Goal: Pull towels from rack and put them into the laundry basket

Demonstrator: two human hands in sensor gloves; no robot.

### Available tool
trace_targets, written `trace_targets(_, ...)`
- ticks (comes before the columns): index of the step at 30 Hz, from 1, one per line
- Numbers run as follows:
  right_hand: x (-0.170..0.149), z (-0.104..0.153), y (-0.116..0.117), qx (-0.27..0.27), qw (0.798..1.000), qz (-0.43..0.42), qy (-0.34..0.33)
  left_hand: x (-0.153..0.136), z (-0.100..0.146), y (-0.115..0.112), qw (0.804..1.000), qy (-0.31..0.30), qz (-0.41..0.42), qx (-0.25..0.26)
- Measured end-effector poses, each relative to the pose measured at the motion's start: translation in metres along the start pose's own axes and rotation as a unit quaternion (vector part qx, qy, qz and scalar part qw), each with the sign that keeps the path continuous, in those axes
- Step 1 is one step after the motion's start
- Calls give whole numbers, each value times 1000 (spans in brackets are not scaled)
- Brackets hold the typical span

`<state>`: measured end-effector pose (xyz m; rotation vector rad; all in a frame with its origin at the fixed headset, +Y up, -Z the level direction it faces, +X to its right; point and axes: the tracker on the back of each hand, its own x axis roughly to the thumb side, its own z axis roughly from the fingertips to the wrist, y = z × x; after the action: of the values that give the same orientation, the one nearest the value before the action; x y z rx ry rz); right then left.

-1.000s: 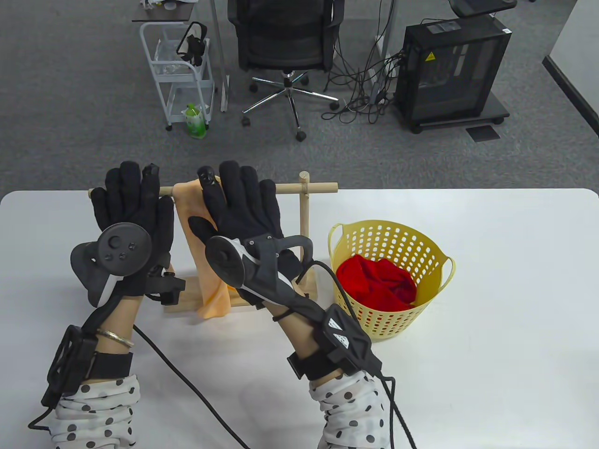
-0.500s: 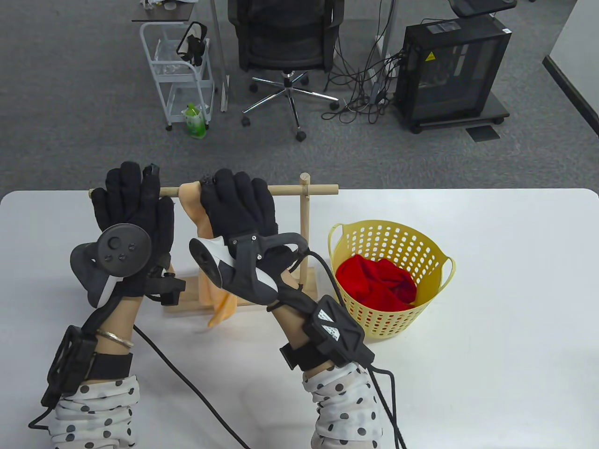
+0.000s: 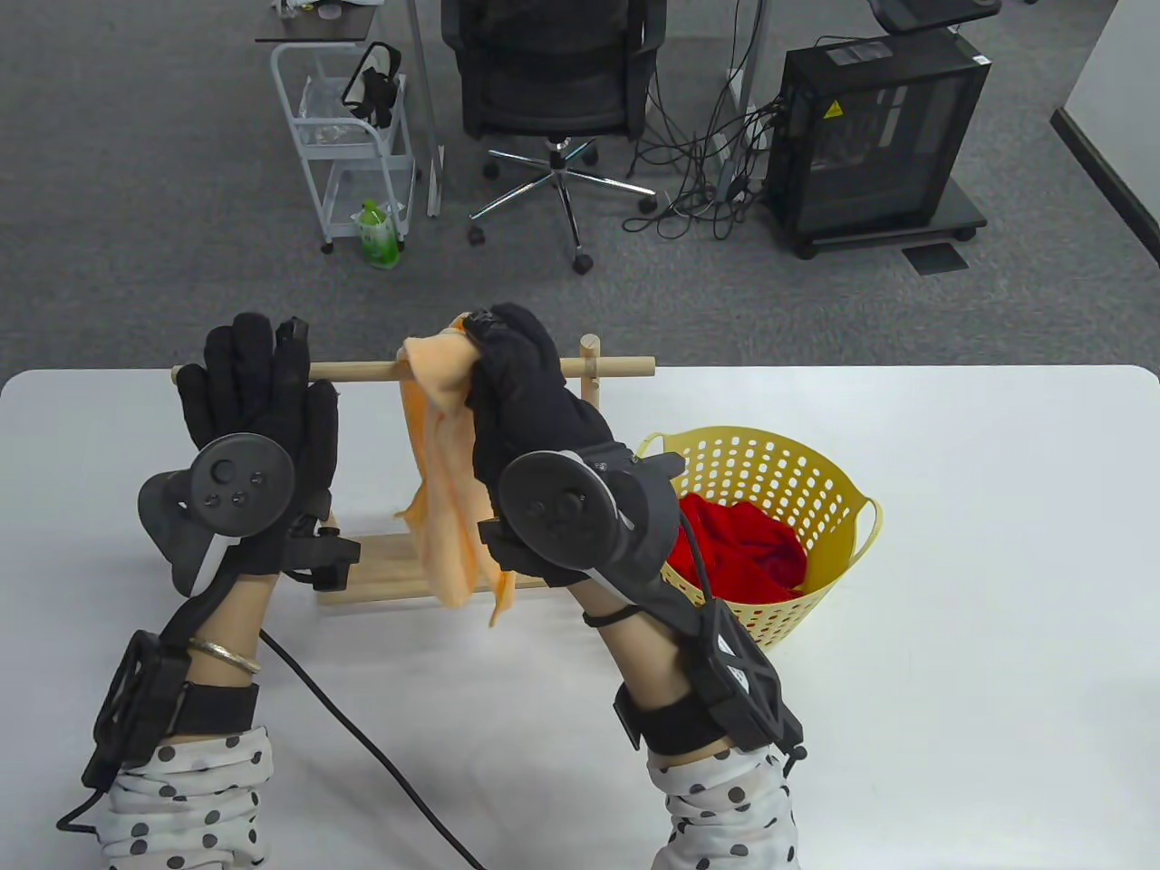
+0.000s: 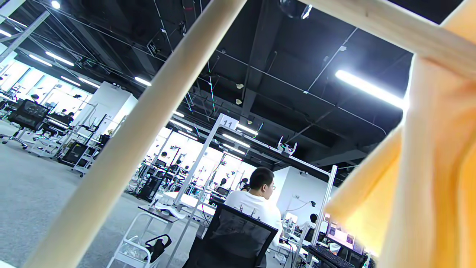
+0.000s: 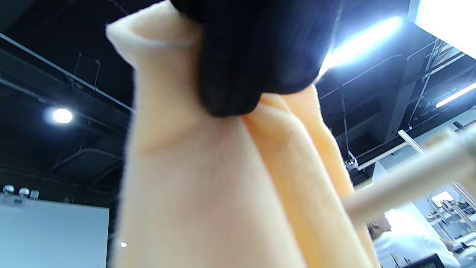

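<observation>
My right hand [image 3: 521, 390] has its fingers curled tight round the bunched top of the orange towel [image 3: 444, 489], which I hold up at the level of the rack's [image 3: 362, 371] top bar, near its right post. The cloth hangs from my fist in a loose twisted length, its lower end dangling in front of the rack's base, close to the table [image 3: 952, 562]. From the table view I cannot tell whether the towel touches the bar or is clear of it; in the right wrist view the bar runs just beside the cloth, blurred. That same view shows my gloved fingers [image 5: 238, 56] pressed into the fold at the top of the towel (very close to the lens).

My left hand [image 3: 258, 408] is flat and spread, fingers straight, resting against the left end of the bar and curled round nothing. The left wrist view looks up past a rack post, with the towel filling its right side.

The yellow basket [image 3: 816, 480] stands on the table just right of the rack, partly behind my right wrist, and a red towel [image 3: 752, 553] lies crumpled inside it. Past the table's far edge are an office chair [image 3: 553, 82], a white cart [image 3: 349, 136] and a black computer case [image 3: 874, 136] on the grey carpet
</observation>
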<state>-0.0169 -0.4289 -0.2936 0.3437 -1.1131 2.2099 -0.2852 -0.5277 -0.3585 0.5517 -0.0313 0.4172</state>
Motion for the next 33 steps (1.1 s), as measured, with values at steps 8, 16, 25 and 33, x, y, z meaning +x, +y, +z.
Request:
trace_targets(8,-1,-4,-60,-75,996,26,-35,0,0,0,1000,1,-2,0)
trace_targets(16,-13,-6,-120,-148,980,124,-57,1,-1,-1,1000,3,-1,0)
trace_targets(25,-35,-5,-155,-172,973,152,-24,1,-2,-1,1000,5,-4,1)
trace_targets(33,-69,6,-136,-138,973,186,11,1,-1,-1,1000,4,-7,2)
